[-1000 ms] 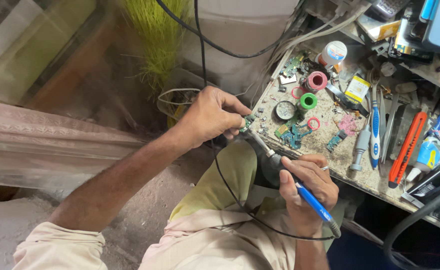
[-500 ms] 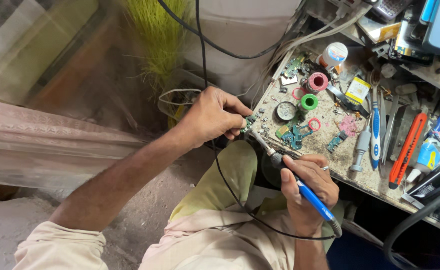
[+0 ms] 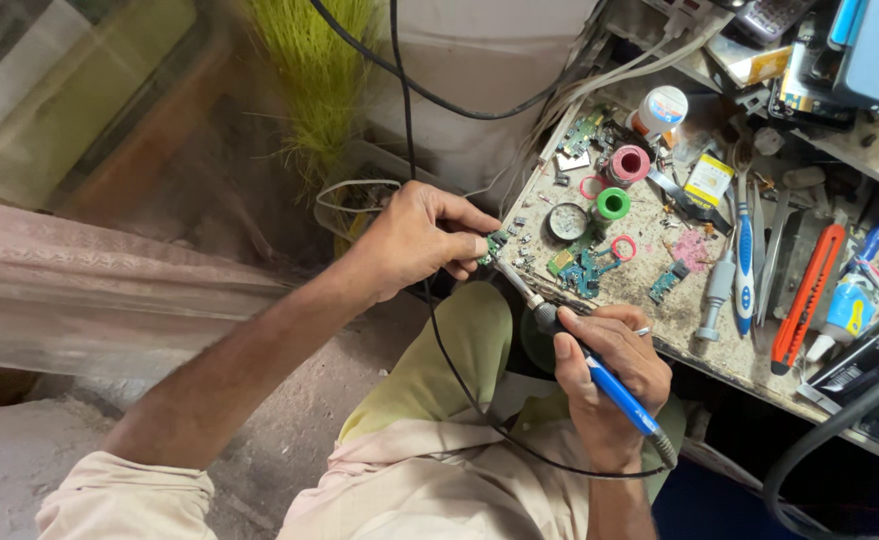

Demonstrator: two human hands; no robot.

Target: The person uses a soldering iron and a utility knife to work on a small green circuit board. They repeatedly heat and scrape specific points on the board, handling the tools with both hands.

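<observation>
My left hand pinches a small green circuit board at the near left corner of the cluttered workbench. My right hand grips a soldering iron with a blue handle. Its metal tip reaches up and left to the small board. The iron's black cord loops down across my lap. My knee in olive trousers lies under both hands.
On the bench lie a pink spool, a green spool, a round tin, loose green boards, a white jar, screwdrivers and an orange utility knife. Cables hang at the top. A grass broom stands at the left.
Both hands stay almost still. The iron's tip remains at the small board held by my left hand.
</observation>
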